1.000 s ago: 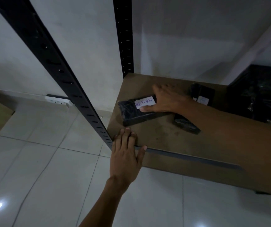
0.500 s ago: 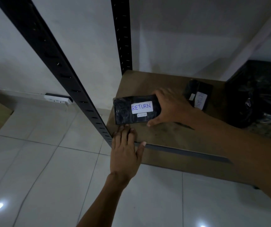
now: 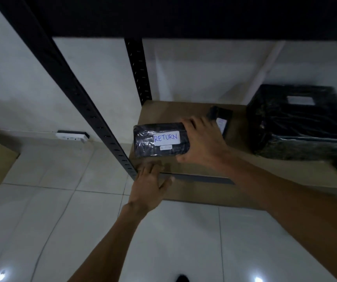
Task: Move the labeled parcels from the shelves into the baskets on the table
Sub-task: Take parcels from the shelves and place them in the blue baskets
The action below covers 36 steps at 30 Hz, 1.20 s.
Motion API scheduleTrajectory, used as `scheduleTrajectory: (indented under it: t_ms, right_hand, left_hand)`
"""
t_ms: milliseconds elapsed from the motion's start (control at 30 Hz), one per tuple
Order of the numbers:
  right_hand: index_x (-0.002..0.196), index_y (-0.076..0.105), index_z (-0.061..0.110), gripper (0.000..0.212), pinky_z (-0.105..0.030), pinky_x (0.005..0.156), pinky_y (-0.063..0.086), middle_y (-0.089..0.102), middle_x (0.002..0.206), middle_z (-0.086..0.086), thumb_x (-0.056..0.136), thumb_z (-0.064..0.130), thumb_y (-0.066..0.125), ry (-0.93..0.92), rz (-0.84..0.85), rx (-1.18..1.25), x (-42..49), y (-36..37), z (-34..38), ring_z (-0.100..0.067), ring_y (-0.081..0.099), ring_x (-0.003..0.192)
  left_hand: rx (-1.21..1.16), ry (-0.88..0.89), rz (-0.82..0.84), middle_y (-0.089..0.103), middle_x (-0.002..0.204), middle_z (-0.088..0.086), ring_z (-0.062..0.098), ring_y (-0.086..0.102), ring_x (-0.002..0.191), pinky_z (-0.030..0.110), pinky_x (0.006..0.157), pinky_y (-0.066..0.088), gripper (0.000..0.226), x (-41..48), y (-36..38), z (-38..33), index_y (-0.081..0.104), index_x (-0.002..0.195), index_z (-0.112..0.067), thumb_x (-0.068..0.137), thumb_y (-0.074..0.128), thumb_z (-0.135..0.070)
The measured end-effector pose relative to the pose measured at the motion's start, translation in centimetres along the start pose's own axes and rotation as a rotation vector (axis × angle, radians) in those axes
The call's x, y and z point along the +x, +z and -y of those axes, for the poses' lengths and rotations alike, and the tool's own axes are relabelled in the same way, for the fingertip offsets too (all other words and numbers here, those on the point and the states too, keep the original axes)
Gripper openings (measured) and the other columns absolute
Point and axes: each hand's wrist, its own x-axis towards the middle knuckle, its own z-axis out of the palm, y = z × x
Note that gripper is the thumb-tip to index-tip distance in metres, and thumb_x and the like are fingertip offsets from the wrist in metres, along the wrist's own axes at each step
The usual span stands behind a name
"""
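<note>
A small black-wrapped parcel (image 3: 160, 140) with a white label reading RETURN is lifted a little above the brown shelf board (image 3: 186, 110), tilted toward me. My right hand (image 3: 202, 143) grips its right end, thumb underneath and fingers over the top. My left hand (image 3: 150, 184) rests flat with straight fingers on the shelf's front edge, just below the parcel. Behind my right hand a second small black parcel (image 3: 221, 121) with a white label lies on the shelf. The baskets and the table are out of view.
A large black-wrapped box (image 3: 297, 123) with a label on top stands at the shelf's right. Black slotted uprights (image 3: 78, 94) rise at the left front and at the back. A dark upper shelf (image 3: 184, 17) hangs overhead. A white power strip (image 3: 72, 136) lies on the tiled floor.
My right hand has taken hold of the RETURN parcel, raised it off the shelf and turned its label toward me. My view has pulled back and up. My left hand stays on the shelf edge.
</note>
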Motion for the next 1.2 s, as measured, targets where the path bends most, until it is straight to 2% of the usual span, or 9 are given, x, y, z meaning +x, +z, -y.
scheduleTrajectory:
  t_ms: [67, 167, 300, 400, 533, 633, 800, 1000, 1200]
  right_hand:
    - [0.135, 0.039, 0.012, 0.097, -0.042, 0.098, 0.035, 0.049, 0.128, -0.01, 0.057, 0.062, 0.069, 0.057, -0.005, 0.04, -2.7, -2.3, -0.1, -0.03, 0.047, 0.114]
    - [0.138, 0.036, 0.015, 0.101, -0.04, 0.099, 0.033, 0.047, 0.132, -0.01, 0.057, 0.066, 0.069, 0.139, 0.005, 0.06, -7.7, -5.8, -0.7, -0.029, 0.044, 0.118]
    - [0.14, 0.034, 0.016, 0.103, -0.04, 0.097, 0.034, 0.047, 0.13, -0.008, 0.057, 0.068, 0.067, 0.18, 0.011, 0.095, -15.8, -10.6, -1.6, -0.028, 0.044, 0.116]
    - [0.139, 0.034, 0.016, 0.101, -0.039, 0.099, 0.033, 0.045, 0.131, -0.008, 0.058, 0.066, 0.068, 0.183, 0.008, 0.111, -23.0, -15.0, -2.5, -0.028, 0.043, 0.119]
    - [0.132, 0.045, 0.013, 0.101, -0.042, 0.092, 0.039, 0.054, 0.122, -0.009, 0.051, 0.068, 0.067, 0.241, 0.004, 0.087, -33.7, -21.0, -3.9, -0.03, 0.051, 0.11]
    - [0.125, 0.052, 0.012, 0.1, -0.043, 0.084, 0.047, 0.06, 0.113, -0.009, 0.045, 0.071, 0.065, 0.292, -0.031, 0.085, -41.2, -24.4, -5.2, -0.029, 0.058, 0.1]
    - [0.121, 0.056, 0.011, 0.095, -0.043, 0.082, 0.049, 0.062, 0.11, -0.01, 0.046, 0.069, 0.062, 0.357, -0.106, 0.058, -51.3, -29.8, -6.4, -0.029, 0.061, 0.097]
    - [0.122, 0.056, 0.011, 0.096, -0.043, 0.084, 0.049, 0.062, 0.114, -0.009, 0.046, 0.07, 0.06, 0.471, -0.131, 0.025, -63.4, -34.5, -8.3, -0.029, 0.061, 0.1]
    - [0.124, 0.054, 0.01, 0.097, -0.047, 0.084, 0.047, 0.061, 0.116, -0.01, 0.045, 0.067, 0.063, 0.595, -0.134, 0.02, -73.8, -38.2, -13.4, -0.032, 0.059, 0.102]
  left_hand:
    - [-0.049, 0.017, 0.013, 0.052, 0.13, 0.002, 0.024, 0.053, 0.114, 0.035, 0.09, 0.046, 0.046, -2.2, -1.8, -2.5, 0.057, 0.123, -0.016, 0.086, 0.062, -0.044]
    - [-0.142, -0.029, 0.07, 0.062, 0.112, -0.001, 0.02, 0.062, 0.094, 0.027, 0.074, 0.046, 0.037, -6.4, -3.8, -6.3, 0.06, 0.112, -0.018, 0.084, 0.065, -0.042]
    - [-0.213, -0.033, 0.057, 0.069, 0.103, -0.003, 0.014, 0.065, 0.093, 0.023, 0.075, 0.049, 0.036, -13.3, -5.2, -11.5, 0.066, 0.105, -0.014, 0.083, 0.067, -0.042]
    - [-0.19, -0.035, 0.017, 0.069, 0.098, -0.007, 0.008, 0.064, 0.084, 0.014, 0.068, 0.045, 0.028, -19.3, -6.2, -16.4, 0.067, 0.102, -0.017, 0.084, 0.069, -0.038]
    - [-0.236, -0.06, -0.01, 0.068, 0.093, -0.012, 0.003, 0.064, 0.08, 0.021, 0.073, 0.051, 0.022, -27.4, -7.7, -23.4, 0.066, 0.094, -0.024, 0.082, 0.069, -0.042]
    - [-0.261, -0.029, -0.005, 0.067, 0.094, -0.013, 0.003, 0.063, 0.083, 0.017, 0.072, 0.047, 0.024, -32.7, -8.4, -28.9, 0.066, 0.099, -0.024, 0.083, 0.069, -0.041]
    - [-0.274, 0.069, 0.013, 0.066, 0.093, -0.016, 0.002, 0.063, 0.084, 0.012, 0.072, 0.045, 0.019, -39.4, -7.6, -35.1, 0.065, 0.096, -0.027, 0.083, 0.068, -0.041]
    - [-0.278, 0.187, 0.099, 0.067, 0.092, -0.017, 0.0, 0.062, 0.084, 0.024, 0.077, 0.052, 0.018, -45.5, -5.5, -41.9, 0.067, 0.095, -0.027, 0.083, 0.068, -0.041]
    - [-0.269, 0.282, 0.195, 0.066, 0.092, -0.017, 0.0, 0.061, 0.084, 0.026, 0.077, 0.052, 0.016, -49.1, -2.5, -50.8, 0.066, 0.094, -0.028, 0.084, 0.067, -0.042]
